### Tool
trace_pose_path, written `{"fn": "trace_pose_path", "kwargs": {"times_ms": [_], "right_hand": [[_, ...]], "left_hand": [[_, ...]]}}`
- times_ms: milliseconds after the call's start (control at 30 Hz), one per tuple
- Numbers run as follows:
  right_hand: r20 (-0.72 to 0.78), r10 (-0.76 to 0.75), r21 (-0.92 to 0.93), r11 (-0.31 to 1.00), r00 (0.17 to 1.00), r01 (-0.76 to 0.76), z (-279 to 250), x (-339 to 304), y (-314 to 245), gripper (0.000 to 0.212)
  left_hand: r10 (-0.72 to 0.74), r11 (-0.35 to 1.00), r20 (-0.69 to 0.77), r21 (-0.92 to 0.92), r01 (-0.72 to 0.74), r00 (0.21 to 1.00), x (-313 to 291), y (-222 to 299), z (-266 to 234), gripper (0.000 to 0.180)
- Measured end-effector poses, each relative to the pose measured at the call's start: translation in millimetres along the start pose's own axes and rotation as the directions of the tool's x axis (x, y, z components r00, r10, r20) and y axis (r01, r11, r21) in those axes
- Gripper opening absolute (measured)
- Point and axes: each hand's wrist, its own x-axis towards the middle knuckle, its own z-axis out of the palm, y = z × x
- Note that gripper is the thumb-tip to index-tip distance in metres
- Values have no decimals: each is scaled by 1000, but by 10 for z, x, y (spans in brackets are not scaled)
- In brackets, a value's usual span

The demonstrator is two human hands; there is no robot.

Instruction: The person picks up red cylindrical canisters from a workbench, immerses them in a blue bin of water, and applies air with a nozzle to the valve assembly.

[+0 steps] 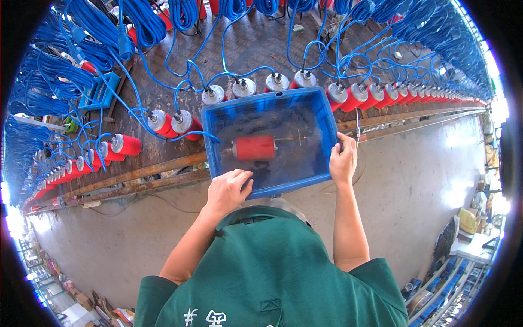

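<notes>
From where I'm standing, both hands are on a blue tub (297, 186). The left hand (230, 191) curls over its near rim close to the left corner, fingers bent inward; I can't tell how firmly it holds. The right hand (343, 158) grips the right-hand rim, thumb toward the inside. Between the two hands, a little beyond the left, a red cylinder (255, 147) lies on its side in the tub, in what looks like water. A blue cable (202, 134) comes over the wall beyond the left hand. Past the hands, on a dark, worn table (261, 46), red cylinders with pale metal ends (371, 96) run in a row out to both sides, and coils of blue cable (143, 24) are heaped farther off.
</notes>
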Motion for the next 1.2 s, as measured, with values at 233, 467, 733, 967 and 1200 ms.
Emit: {"fn": "trace_pose_path", "kwargs": {"times_ms": [233,467,733,967,1200], "right_hand": [[3,21,9,1000,1000,-21,-14,-1,-16,32],[-10,19,19,1000,1000,-19,-2,-10,-8,32],[5,44,16,999,999,-44,-30,-8,-19,30],[0,76,28,997,997,-76,-33,-5,-50,33],[-6,80,28,996,997,-79,-74,8,-101,31]], "left_hand": [[-20,999,17,-29,21,1000,70,28,-19,23],[77,997,71,20,-79,995,585,-159,100,43],[57,947,369,275,-168,928,1126,-337,368,75],[11,898,449,389,-206,893,1244,-469,570,89],[68,848,458,442,-293,886,1267,-481,537,95]]}}
